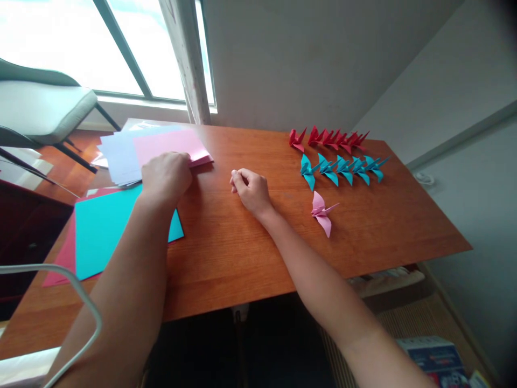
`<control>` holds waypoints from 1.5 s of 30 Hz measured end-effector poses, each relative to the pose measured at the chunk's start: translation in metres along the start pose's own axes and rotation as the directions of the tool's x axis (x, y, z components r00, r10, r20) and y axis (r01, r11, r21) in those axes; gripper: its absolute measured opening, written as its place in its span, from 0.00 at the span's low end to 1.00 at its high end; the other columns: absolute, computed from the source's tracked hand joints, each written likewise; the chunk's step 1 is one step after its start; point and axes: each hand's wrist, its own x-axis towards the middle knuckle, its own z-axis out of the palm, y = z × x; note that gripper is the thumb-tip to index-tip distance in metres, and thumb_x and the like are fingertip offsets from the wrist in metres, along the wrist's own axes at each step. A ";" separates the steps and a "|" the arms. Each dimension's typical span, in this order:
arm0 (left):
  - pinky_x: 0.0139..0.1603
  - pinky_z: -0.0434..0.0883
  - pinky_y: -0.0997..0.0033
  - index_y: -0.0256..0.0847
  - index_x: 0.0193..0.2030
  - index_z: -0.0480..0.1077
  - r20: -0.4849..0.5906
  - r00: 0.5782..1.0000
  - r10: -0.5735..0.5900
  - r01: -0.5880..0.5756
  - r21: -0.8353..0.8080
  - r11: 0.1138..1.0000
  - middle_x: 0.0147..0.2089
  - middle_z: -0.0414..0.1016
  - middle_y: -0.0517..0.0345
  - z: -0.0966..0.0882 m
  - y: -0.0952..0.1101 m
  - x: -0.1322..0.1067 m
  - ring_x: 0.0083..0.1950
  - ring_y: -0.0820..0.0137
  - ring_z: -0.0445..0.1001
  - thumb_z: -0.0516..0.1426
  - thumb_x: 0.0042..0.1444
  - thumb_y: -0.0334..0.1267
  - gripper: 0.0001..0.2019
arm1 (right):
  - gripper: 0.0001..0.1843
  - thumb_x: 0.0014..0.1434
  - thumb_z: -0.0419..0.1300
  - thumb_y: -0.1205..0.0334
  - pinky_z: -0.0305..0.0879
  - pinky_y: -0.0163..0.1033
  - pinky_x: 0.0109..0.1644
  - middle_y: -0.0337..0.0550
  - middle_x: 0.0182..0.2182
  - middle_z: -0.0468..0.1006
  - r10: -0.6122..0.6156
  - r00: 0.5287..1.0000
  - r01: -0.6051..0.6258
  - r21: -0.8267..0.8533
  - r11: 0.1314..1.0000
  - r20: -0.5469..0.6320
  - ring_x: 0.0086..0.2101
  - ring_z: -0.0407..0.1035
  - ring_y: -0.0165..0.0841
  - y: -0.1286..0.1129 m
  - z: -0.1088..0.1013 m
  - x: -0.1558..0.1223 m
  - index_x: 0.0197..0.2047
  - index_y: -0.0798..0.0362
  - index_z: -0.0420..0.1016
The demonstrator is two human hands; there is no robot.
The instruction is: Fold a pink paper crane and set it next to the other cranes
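Note:
My left hand (167,173) is closed at the near edge of a stack of pink paper (172,144), its fingers bent down onto the sheets; the fingertips are hidden behind the back of the hand. Over the wooden table's middle, my right hand (251,189) is curled with the thumb against the fingers, and nothing shows in it. To its right lies one pink paper crane (322,213). Behind that crane stand a row of blue paper cranes (337,170) and a row of red paper cranes (331,139).
Pale lilac paper (119,156) lies beside the pink stack. Blue sheets (107,226) over red paper (63,261) lie under my left forearm. A white cable (91,304) loops at the lower left. A chair (48,108) stands beyond the table (226,258), near the window.

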 end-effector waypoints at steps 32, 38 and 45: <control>0.45 0.75 0.46 0.42 0.51 0.81 -0.051 0.984 -0.171 0.165 -0.102 0.981 0.51 0.79 0.36 -0.011 -0.001 -0.002 0.50 0.43 0.78 0.53 0.60 0.39 0.19 | 0.21 0.70 0.52 0.52 0.62 0.34 0.35 0.34 0.21 0.76 -0.024 1.000 0.024 0.021 0.999 -0.002 0.26 0.72 0.28 0.001 0.000 0.000 0.26 0.49 0.70; 0.45 0.74 0.48 0.39 0.51 0.80 -0.050 0.984 -0.170 0.165 -0.097 0.981 0.51 0.79 0.35 -0.010 0.001 -0.003 0.49 0.45 0.77 0.53 0.61 0.38 0.18 | 0.21 0.69 0.53 0.51 0.62 0.34 0.36 0.34 0.21 0.76 -0.017 1.000 0.017 0.037 0.999 -0.001 0.26 0.72 0.28 0.002 0.000 0.000 0.26 0.50 0.70; 0.43 0.74 0.45 0.37 0.50 0.80 -0.094 0.982 -0.161 0.153 -0.083 0.985 0.50 0.79 0.34 -0.008 0.002 -0.002 0.48 0.43 0.78 0.55 0.60 0.38 0.16 | 0.21 0.68 0.53 0.48 0.64 0.34 0.35 0.34 0.21 0.75 0.049 0.999 -0.049 0.136 0.989 0.010 0.25 0.70 0.28 0.006 0.001 0.003 0.27 0.49 0.71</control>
